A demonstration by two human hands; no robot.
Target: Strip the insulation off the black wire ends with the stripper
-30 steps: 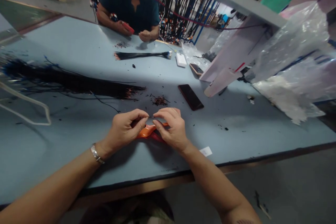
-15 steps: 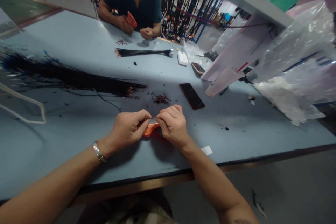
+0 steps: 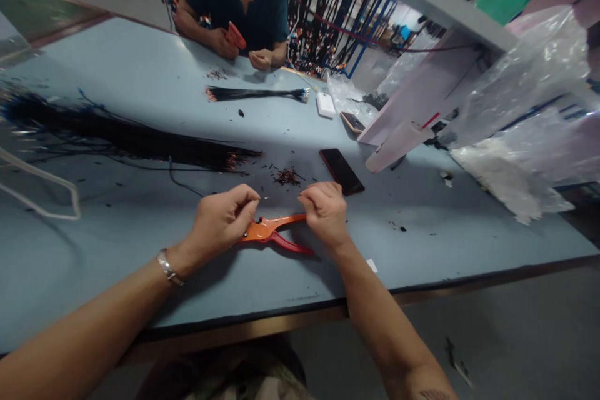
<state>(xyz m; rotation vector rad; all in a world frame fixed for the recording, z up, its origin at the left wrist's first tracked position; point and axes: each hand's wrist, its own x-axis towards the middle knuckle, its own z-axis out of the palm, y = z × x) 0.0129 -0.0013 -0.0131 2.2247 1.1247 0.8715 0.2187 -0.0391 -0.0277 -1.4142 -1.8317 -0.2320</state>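
Just above the head of an orange and red hand tool (image 3: 269,229), my left hand (image 3: 222,219) is closed in a pinch; what its fingertips hold is too small to name. My right hand (image 3: 327,211) is pinched too, over the tip of the orange handle, its contents hidden. A gap separates the hands. Beyond them lies a small pile of dark and copper-coloured bits (image 3: 287,176). At the left, a thick bundle of black wires (image 3: 140,137) reaches toward the pile, and one loose dark wire curves near my left hand.
A dark phone (image 3: 342,170) lies right of the pile. Farther back are a thin wire bundle (image 3: 255,94), a white box (image 3: 325,105) and another phone (image 3: 352,122). Across the table a person (image 3: 234,6) holds a red tool. Plastic bags (image 3: 520,150) cover the right side.
My hands have moved apart, my right hand going right and my left slightly left. The short dark piece seen between them no longer shows, and more of the orange tool is visible.
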